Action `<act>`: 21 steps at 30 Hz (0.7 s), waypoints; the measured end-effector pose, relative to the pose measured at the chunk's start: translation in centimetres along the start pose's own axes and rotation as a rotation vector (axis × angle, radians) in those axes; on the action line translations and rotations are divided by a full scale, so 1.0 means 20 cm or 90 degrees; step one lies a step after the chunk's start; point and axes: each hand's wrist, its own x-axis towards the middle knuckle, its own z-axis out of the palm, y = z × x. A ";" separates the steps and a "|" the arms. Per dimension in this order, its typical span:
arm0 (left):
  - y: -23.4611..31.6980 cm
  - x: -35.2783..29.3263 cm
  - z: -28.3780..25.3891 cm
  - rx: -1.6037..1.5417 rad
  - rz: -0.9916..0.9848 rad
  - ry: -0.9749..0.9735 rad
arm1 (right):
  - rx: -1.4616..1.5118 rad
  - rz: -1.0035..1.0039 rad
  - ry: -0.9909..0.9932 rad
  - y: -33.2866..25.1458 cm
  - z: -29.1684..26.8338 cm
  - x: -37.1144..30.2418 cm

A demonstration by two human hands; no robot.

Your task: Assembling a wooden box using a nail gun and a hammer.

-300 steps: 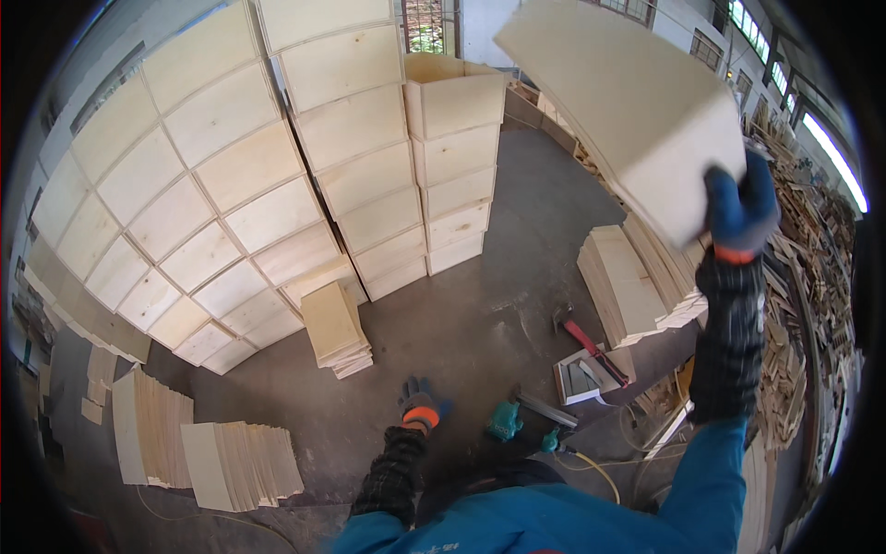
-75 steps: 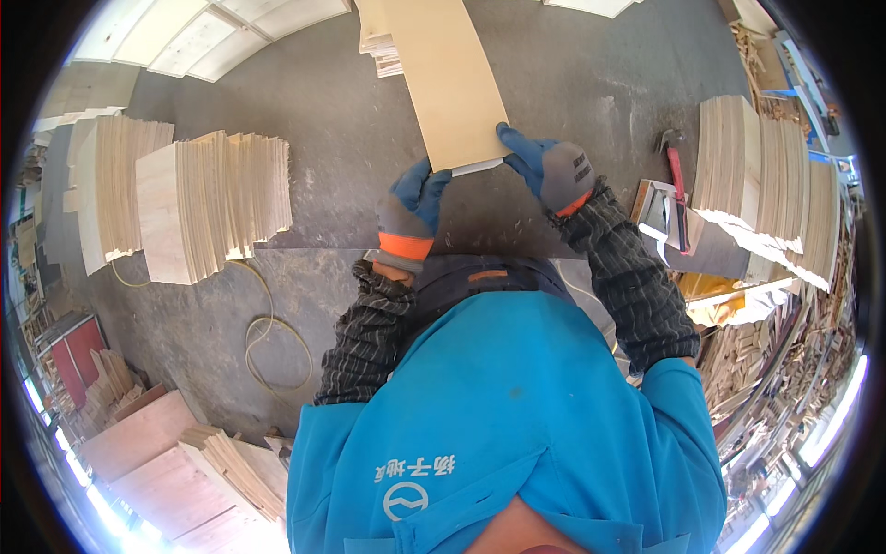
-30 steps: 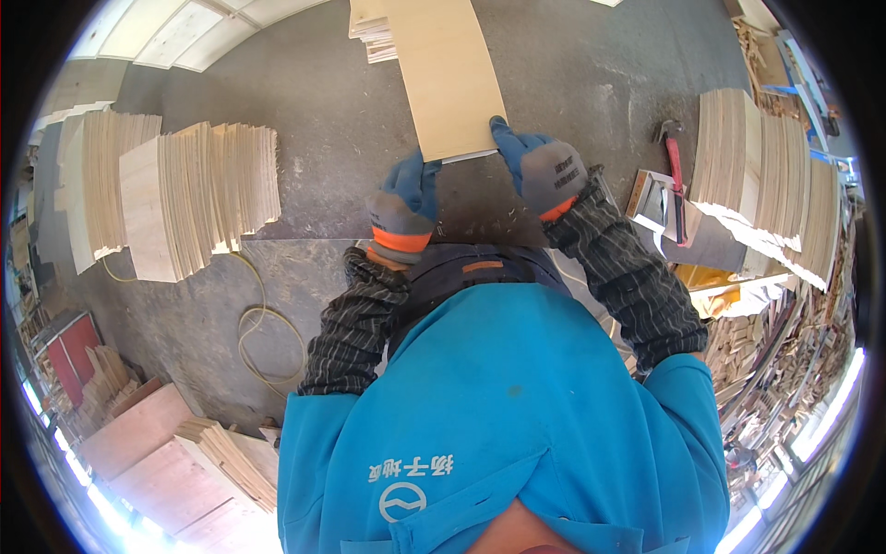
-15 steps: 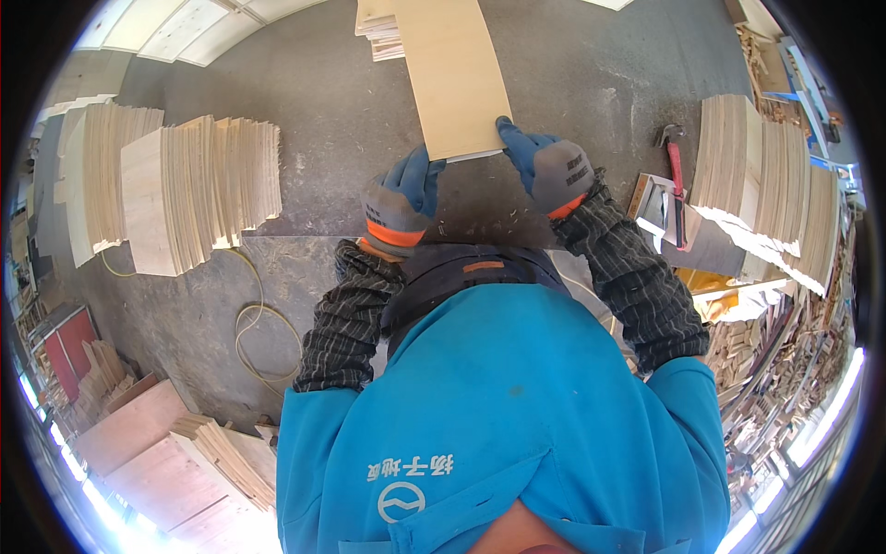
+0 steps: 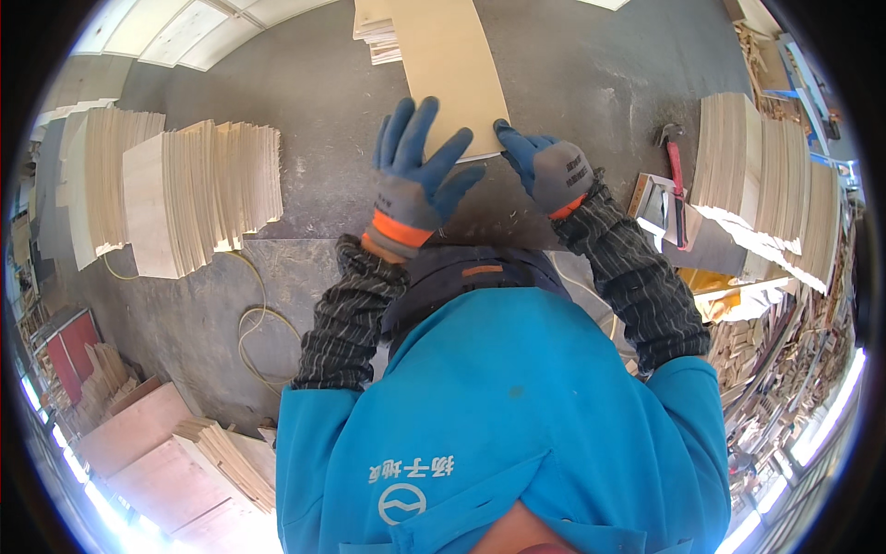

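A long pale plywood board (image 5: 449,69) lies flat on the grey floor in front of me, its far end over a low stack of similar boards (image 5: 371,28). My left hand (image 5: 415,180), in a blue and grey glove with an orange cuff, is lifted off the board's near edge with fingers spread and holds nothing. My right hand (image 5: 544,166), in a matching glove, rests its fingertips on the board's near right corner.
Upright stacks of plywood sheets (image 5: 198,194) stand to the left, and more stacks (image 5: 766,175) to the right. A red-handled hammer (image 5: 676,171) lies on a small box at right. A yellow cord (image 5: 254,332) loops on the floor. Wood offcuts (image 5: 784,351) pile along the right.
Ten seconds ago my right hand held the board high overhead; it came down flat on the floor. Since half a second ago my left hand has let go of its edge and spread open.
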 end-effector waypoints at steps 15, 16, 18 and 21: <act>-0.14 -0.06 0.22 -0.078 0.044 0.058 | 0.317 0.342 0.052 0.26 0.03 -0.44; -0.14 -0.06 0.22 -0.085 0.050 0.052 | 0.280 0.426 0.054 0.34 0.10 -0.57; -0.14 -0.06 0.23 -0.075 0.053 0.058 | 0.157 0.415 0.027 0.44 0.27 -0.82; -0.13 -0.05 0.24 -0.076 0.051 0.056 | 0.065 0.456 -0.043 0.38 0.37 -0.97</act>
